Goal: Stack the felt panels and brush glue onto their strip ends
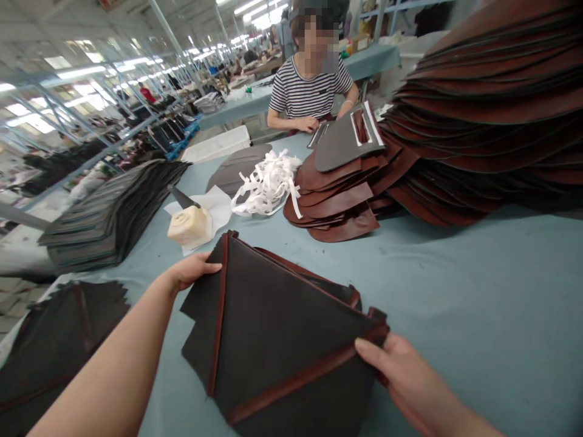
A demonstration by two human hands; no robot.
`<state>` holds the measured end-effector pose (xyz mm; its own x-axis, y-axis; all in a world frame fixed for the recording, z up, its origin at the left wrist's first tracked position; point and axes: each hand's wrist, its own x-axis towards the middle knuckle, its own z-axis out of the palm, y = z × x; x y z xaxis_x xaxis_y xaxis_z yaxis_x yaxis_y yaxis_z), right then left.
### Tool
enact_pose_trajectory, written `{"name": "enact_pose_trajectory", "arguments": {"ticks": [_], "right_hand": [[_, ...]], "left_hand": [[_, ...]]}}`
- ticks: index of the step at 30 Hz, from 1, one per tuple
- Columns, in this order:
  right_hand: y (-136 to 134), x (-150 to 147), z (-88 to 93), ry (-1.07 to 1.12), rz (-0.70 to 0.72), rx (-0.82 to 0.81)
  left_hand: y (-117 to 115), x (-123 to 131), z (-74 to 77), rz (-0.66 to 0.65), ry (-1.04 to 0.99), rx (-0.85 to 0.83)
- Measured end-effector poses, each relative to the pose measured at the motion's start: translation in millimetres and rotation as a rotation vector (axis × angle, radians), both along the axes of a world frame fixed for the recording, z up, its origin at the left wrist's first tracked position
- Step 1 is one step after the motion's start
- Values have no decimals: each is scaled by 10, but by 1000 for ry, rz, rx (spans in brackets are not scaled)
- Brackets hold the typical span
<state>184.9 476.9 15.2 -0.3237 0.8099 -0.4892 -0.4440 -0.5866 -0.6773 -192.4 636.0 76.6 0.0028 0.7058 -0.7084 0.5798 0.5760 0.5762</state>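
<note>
A dark leather panel (282,321) with reddish-brown strips along its seams is stretched between my two hands over the blue-green table. My left hand (194,271) pinches its upper left edge, thumb on the dark face. At the right corner my right hand (396,364) grips the panel beside a brown strip, thumb on top and fingers hidden underneath. Behind the panel's top edge shows part of a second brown-edged piece (314,276). Another dark panel with brown strips (68,334) lies at the far left, partly covered by my left forearm.
Ahead lie a yellowish block (186,226) with a dark handle, a heap of white strips (268,182) and brown leather pieces (339,206). A tall brown leather stack (492,115) stands at right, a dark stack (113,212) at left. A co-worker in a striped shirt (305,91) sits opposite.
</note>
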Motion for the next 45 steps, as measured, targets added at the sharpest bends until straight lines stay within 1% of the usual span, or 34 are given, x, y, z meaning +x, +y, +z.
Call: {"name": "enact_pose_trajectory", "arguments": {"ticks": [2,5,7,8,9,10,11,14,16,18,20,22,24,26,27,28,29,30,32,33,34,35,36,38,40,42,44,45], "right_hand": [[177,-16,-97,-187,-36,14],[236,-43,-394,-550,-27,45],[192,-45,-546,-729,-23,111],[168,-44,-579,-782,-48,140],[150,-45,-581,-798,-81,150],[141,-51,-554,-765,-107,139],[140,-64,-505,-686,-125,105],[161,-144,-327,-351,-165,-43],[165,-211,-255,-200,-186,-87],[157,-246,-240,-137,-171,-55],[160,-196,-243,-148,-144,13],[208,-14,-213,-197,-133,38],[318,302,-132,-233,-125,-7],[475,686,-37,-272,-121,-92],[558,867,-5,-326,-131,-123],[633,1022,7,-398,-126,-124],[694,1140,-4,-517,-119,-83],[735,1218,-35,-671,-119,-7],[748,1262,-134,-1012,-140,241],[722,1247,-183,-1134,-152,369],[682,1221,-223,-1183,-156,457],[632,1195,-248,-1156,-143,481],[579,1176,-259,-1072,-111,441],[486,1171,-253,-830,-25,237],[426,1207,-241,-587,42,42],[403,1276,-238,-415,54,-85],[419,1385,-234,-331,28,-189],[442,1452,-229,-315,18,-229]], "left_hand": [[65,3,-234,-6,122,59],[173,74,-599,4,220,157],[195,97,-744,9,238,197],[185,97,-776,15,232,196],[162,91,-784,20,218,186],[132,82,-772,27,198,172],[96,72,-746,35,171,159],[-10,57,-640,78,65,113],[-74,58,-573,120,-7,76],[-146,69,-504,162,-72,44],[-250,106,-420,196,-130,24],[-405,194,-335,217,-216,-12],[-603,354,-286,220,-358,-55],[-805,573,-308,179,-493,-68],[-893,691,-347,137,-492,-38],[-964,807,-401,95,-428,20],[-1019,913,-465,66,-321,91],[-1057,1005,-530,55,-193,170],[-1107,1141,-639,86,39,318],[-1133,1187,-671,116,109,374],[-1169,1222,-683,136,156,427],[-1218,1250,-673,132,198,484],[-1282,1277,-641,112,224,533],[-1440,1337,-518,50,191,572],[-1603,1412,-326,4,77,532],[-1738,1489,-92,17,-61,459],[-1829,1548,129,71,-225,381],[-1855,1564,206,115,-323,334]]}}
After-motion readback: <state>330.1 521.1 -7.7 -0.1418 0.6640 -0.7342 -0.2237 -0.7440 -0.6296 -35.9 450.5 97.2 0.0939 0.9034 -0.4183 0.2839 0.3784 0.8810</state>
